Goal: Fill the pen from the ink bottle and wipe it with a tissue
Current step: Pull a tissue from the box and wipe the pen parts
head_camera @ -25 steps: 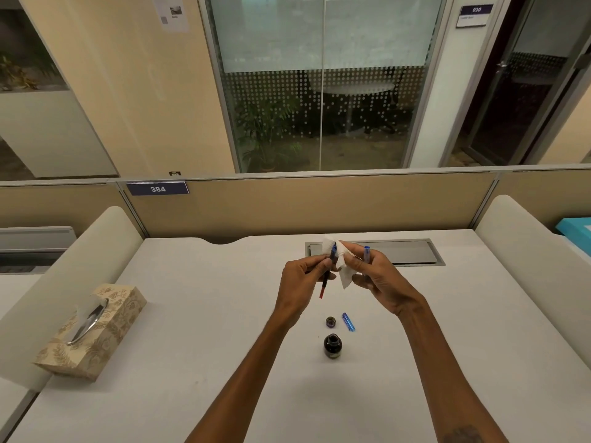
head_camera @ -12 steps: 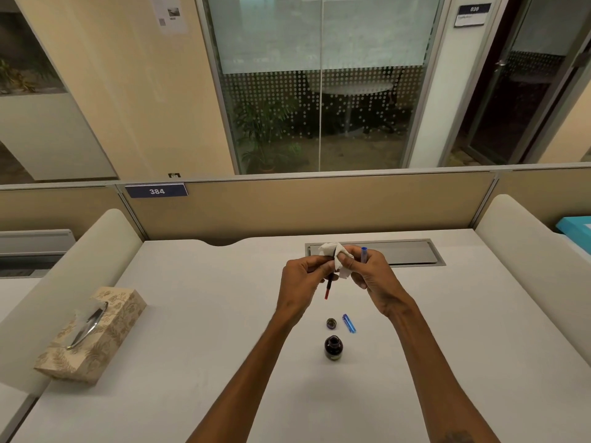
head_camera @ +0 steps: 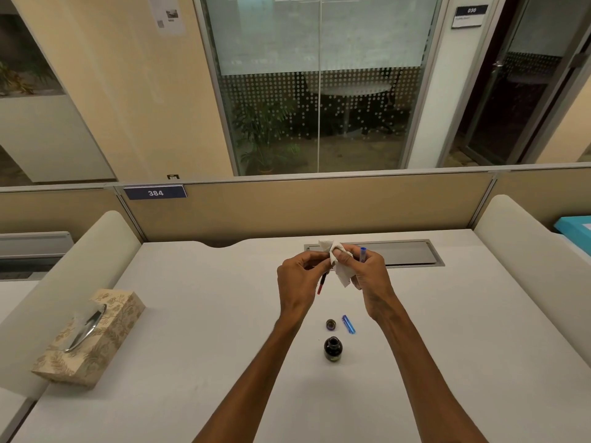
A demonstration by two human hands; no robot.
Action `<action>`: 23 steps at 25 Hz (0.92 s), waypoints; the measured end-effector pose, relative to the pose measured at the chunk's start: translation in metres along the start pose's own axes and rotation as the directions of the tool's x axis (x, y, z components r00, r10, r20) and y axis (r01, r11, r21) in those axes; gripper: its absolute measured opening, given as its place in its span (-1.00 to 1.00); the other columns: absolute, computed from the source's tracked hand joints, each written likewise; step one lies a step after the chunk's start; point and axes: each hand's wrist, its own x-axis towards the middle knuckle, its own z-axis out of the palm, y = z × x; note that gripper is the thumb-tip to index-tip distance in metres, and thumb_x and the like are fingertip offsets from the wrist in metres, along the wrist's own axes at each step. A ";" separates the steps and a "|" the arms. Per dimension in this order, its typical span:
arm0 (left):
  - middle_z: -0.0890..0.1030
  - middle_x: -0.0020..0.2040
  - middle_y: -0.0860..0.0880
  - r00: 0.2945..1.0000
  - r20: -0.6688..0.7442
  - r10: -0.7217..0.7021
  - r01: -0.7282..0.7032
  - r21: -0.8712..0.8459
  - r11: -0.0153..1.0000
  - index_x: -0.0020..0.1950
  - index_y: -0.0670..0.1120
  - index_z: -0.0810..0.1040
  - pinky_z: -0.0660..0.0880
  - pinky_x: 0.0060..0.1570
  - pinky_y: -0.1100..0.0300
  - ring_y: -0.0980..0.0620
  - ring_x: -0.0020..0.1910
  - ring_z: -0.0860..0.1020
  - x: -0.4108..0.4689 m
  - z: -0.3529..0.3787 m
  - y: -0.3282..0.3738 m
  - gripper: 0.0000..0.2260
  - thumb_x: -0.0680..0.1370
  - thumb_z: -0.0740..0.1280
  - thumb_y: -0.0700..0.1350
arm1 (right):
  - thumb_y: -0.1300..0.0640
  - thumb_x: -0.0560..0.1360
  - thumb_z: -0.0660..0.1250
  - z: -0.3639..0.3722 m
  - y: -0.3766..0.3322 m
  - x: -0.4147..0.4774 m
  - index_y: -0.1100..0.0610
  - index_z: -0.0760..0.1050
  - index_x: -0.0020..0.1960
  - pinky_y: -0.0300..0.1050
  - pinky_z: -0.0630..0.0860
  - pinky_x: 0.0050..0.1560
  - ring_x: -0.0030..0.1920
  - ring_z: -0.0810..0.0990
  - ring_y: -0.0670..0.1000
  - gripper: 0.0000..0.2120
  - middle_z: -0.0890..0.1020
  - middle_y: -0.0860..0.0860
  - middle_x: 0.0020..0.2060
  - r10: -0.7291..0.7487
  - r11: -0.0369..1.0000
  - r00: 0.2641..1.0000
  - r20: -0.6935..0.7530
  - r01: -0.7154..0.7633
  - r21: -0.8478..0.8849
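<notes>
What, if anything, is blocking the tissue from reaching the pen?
Nothing visible. The right hand presses the tissue against the pen that the left hand grips. The ink bottle, bottle cap and blue pen piece lie on the desk below, apart.

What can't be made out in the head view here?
All in the head view:
- Upper end of pen: wrapped in tissue, covered by left hand fingers; only the lower shaft shows.
- Blue part in right hand: only its top sticks out; fingers hide the rest.
- Ink level in bottle: glass too dark and small.
- Stains on tissue: too small to tell.
</notes>
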 end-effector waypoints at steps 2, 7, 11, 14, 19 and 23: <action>0.75 -0.07 -0.04 1.000 -0.016 0.002 -0.002 0.038 0.999 0.06 -0.12 0.73 0.66 0.00 0.20 0.04 -0.09 0.71 0.002 0.000 -0.002 -0.79 0.47 0.52 -0.07 | 0.12 0.53 0.39 0.001 0.000 0.000 0.17 0.59 0.12 -0.30 0.49 -0.22 -0.14 0.57 -0.03 -0.80 0.65 0.01 -0.16 0.003 1.000 1.000 -0.001 -0.003 -0.015; 0.68 -0.19 0.05 1.000 -0.001 -0.004 0.004 0.083 0.997 -0.06 -0.10 0.69 0.53 -0.21 0.39 0.14 -0.23 0.61 0.005 -0.001 0.000 -0.84 0.45 0.55 -0.06 | 0.12 0.52 0.41 0.003 -0.003 -0.002 0.14 0.59 0.10 -0.25 0.48 -0.16 -0.13 0.57 -0.05 -0.82 0.65 0.02 -0.12 0.001 1.000 1.000 -0.002 -0.001 -0.019; 0.66 -0.21 0.05 1.000 0.003 -0.025 0.024 0.074 0.997 -0.13 -0.06 0.61 0.51 -0.22 0.40 0.10 -0.23 0.59 0.007 -0.001 -0.001 -0.82 0.43 0.57 -0.05 | 0.12 0.51 0.42 0.005 -0.004 -0.005 0.06 0.59 0.02 -0.25 0.46 -0.20 -0.16 0.56 -0.05 -0.91 0.63 -0.06 -0.20 -0.011 1.000 0.999 -0.033 0.010 -0.019; 0.67 -0.17 0.05 0.999 0.031 -0.030 0.028 0.048 0.998 -0.08 -0.08 0.61 0.56 -0.16 0.38 0.09 -0.17 0.64 0.006 0.002 -0.001 -0.80 0.43 0.56 -0.04 | 0.14 0.52 0.41 0.006 -0.006 -0.006 -0.02 0.57 -0.11 -0.32 0.50 -0.24 -0.24 0.61 -0.09 -0.92 0.65 -0.14 -0.30 -0.044 0.999 0.998 -0.047 0.043 -0.007; 0.72 0.05 -0.04 0.958 0.267 -0.104 0.111 -0.010 0.994 0.20 -0.10 0.63 0.61 0.17 0.11 0.06 0.00 0.70 0.008 0.000 -0.002 -0.75 0.56 0.41 -0.05 | 0.10 0.54 0.38 -0.002 -0.006 -0.003 0.14 0.59 0.02 -0.37 0.46 -0.35 -0.30 0.54 -0.08 -0.88 0.61 -0.02 -0.29 -0.022 0.999 0.999 -0.023 0.021 -0.033; 0.71 0.08 -0.11 0.898 0.426 -0.113 0.182 -0.125 0.975 0.27 -0.17 0.61 0.59 0.18 0.16 0.00 0.04 0.71 0.008 -0.005 0.006 -0.74 0.62 0.32 -0.12 | 0.11 0.54 0.37 -0.010 -0.008 -0.002 0.11 0.57 0.01 -0.31 0.48 -0.32 -0.25 0.53 -0.04 -0.91 0.60 0.02 -0.27 -0.012 1.000 1.000 0.011 0.012 -0.025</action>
